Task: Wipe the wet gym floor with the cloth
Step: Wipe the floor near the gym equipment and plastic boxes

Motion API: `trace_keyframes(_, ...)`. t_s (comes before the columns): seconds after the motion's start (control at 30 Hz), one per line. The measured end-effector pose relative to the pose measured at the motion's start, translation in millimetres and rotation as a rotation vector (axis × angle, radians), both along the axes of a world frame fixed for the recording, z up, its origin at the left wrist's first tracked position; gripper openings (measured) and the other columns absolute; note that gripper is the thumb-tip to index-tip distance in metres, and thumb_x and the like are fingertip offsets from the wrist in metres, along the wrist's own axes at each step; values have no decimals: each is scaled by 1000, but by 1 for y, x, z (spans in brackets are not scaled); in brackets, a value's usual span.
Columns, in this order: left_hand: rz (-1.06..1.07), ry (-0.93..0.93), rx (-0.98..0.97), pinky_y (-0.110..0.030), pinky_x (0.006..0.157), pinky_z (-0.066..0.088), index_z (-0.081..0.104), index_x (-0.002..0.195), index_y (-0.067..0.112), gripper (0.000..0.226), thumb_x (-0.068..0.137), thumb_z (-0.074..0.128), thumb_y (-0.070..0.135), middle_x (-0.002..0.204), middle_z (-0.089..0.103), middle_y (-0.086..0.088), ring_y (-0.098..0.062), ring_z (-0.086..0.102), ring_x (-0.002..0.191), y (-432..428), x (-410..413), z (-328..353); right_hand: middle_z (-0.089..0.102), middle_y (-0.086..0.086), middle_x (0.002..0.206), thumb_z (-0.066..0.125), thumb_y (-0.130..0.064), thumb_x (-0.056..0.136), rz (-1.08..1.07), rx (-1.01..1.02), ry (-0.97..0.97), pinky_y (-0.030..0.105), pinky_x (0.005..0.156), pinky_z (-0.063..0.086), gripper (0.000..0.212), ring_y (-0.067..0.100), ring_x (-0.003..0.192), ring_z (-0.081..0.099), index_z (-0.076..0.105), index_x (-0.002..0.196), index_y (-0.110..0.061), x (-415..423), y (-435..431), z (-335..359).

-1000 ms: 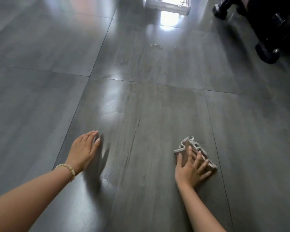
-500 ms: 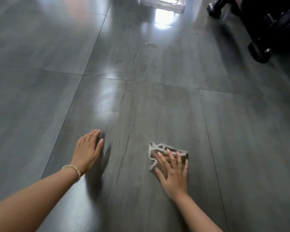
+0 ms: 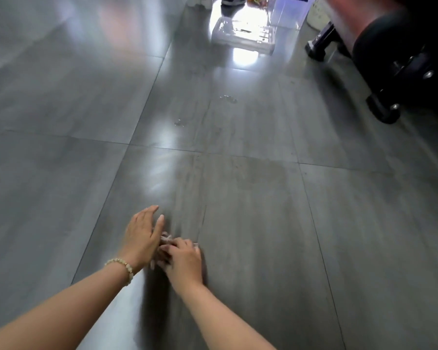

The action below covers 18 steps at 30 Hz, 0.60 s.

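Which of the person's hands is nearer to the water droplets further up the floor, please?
Left. The left hand reaches further up the floor towards the water droplets; the right hand sits lower, pressing the cloth.

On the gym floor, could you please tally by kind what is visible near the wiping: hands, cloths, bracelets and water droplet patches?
Hands: 2 (left hand, right hand)
Cloths: 1 (cloth, mostly hidden under the hands)
Bracelets: 1 (bracelet)
Water droplet patches: 2 ()
Total: 6

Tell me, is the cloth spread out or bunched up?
Bunched up: only a small crumpled grey cloth edge shows beneath the right hand.
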<state>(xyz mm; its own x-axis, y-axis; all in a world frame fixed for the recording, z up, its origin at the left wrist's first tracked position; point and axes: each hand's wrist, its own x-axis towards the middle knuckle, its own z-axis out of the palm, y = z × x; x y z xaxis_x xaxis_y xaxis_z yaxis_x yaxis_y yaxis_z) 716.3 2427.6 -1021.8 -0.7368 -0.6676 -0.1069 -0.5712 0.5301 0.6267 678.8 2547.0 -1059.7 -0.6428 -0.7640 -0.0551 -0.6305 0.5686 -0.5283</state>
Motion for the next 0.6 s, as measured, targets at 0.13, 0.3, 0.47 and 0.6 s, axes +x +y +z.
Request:
trace_keyframes(0.13, 238, 57, 819, -31, 88, 41, 43, 124, 16, 47, 92, 37, 50, 131, 50, -9, -25, 53, 112, -15, -5, 37, 62, 4, 107, 74, -28, 77, -468, -289, -401, 31, 91, 43, 21, 22, 103, 58, 65, 96, -30, -64, -12, 40)
trace_keyframes(0.3, 101, 255, 1301, -26, 72, 48, 61, 115, 21, 53, 85, 43, 61, 102, 65, 4, -15, 64, 84, -18, -32, 80, 67, 5, 107, 73, -27, 81, -544, -560, -705, 35, 94, 50, 12, 17, 101, 64, 65, 89, -29, -88, -45, 109)
trace_keyframes(0.47, 172, 439, 1157, -25, 69, 55, 62, 112, 11, 32, 84, 65, 25, 96, 72, -4, -15, 69, 87, -54, -32, 110, 60, 6, 120, 67, -26, 86, -332, -302, -715, 27, 88, 50, 31, 14, 106, 60, 55, 114, -32, -98, -66, 169)
trace_keyframes(0.6, 78, 479, 962, -11, 57, 48, 62, 102, 12, 18, 84, 65, 14, 93, 70, 1, 2, 66, 69, -100, -26, 133, 58, -5, 112, 61, -48, 85, -267, -7, -753, 25, 81, 45, 68, 15, 108, 58, 28, 141, -25, -119, -85, 211)
